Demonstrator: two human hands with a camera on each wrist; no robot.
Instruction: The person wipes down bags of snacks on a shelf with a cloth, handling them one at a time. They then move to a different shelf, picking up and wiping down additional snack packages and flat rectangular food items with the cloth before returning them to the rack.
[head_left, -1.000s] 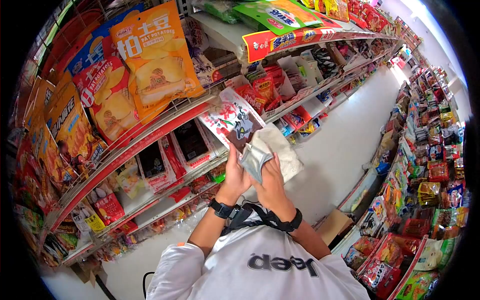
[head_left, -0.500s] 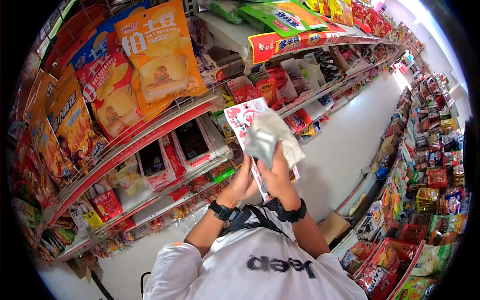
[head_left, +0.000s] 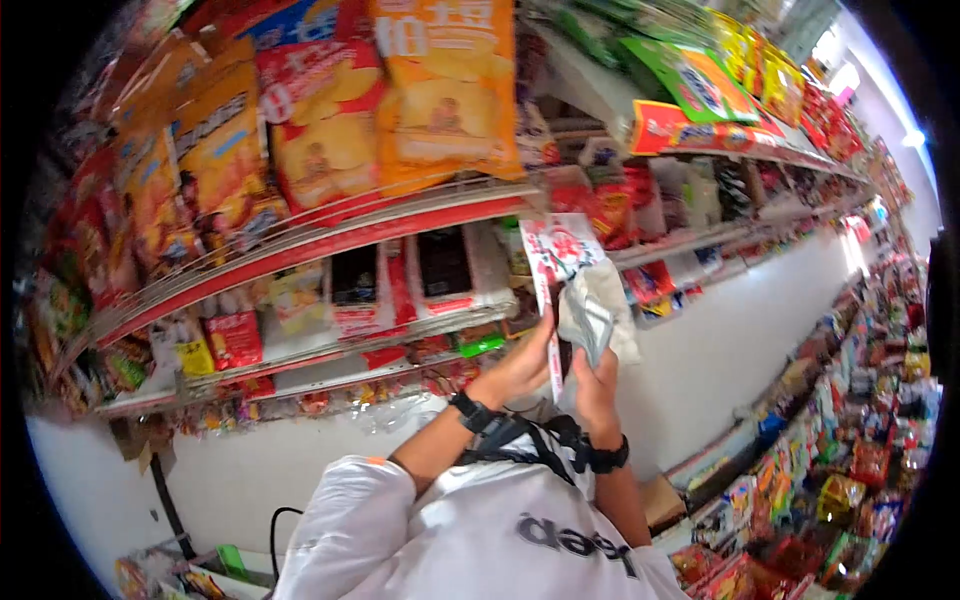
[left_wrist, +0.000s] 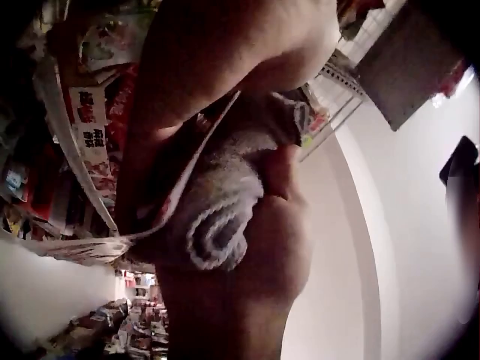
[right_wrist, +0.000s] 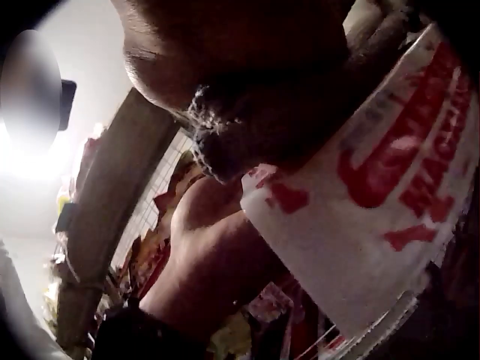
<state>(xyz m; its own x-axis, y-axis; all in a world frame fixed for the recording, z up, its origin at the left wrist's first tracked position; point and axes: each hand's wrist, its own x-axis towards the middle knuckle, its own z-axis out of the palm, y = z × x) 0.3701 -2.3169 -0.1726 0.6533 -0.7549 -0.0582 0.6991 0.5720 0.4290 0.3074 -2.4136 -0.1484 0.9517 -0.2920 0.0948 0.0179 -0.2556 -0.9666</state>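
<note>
My left hand (head_left: pixel 525 362) grips a flat snack packet (head_left: pixel 560 245), white with red print, by its lower left edge. The packet stands tilted up in front of my chest. A cream cloth (head_left: pixel 622 325) with a silvery-grey folded part (head_left: pixel 593 325) lies against its face, bunched in my right hand (head_left: pixel 600 395). In the left wrist view the cloth (left_wrist: pixel 217 236) shows a thick, rolled edge between the right hand's fingers. The right wrist view has the packet's red-lettered side (right_wrist: pixel 360 225) close up, with the left hand (right_wrist: pixel 214 232) behind it. Much of the packet's front is hidden by the cloth.
A curved shelf (head_left: pixel 330 235) stands ahead on the left, with large orange potato snack bags (head_left: pixel 445 100) on top and dark-windowed packets (head_left: pixel 445 265) below. More bagged goods (head_left: pixel 870 460) line the right side. Pale floor (head_left: pixel 720 320) runs between the rows.
The head view has turned left, so the shelves sit further right. The cloth has moved up over the packet's dark window, and the packet has swung to stand more upright and edge-on.
</note>
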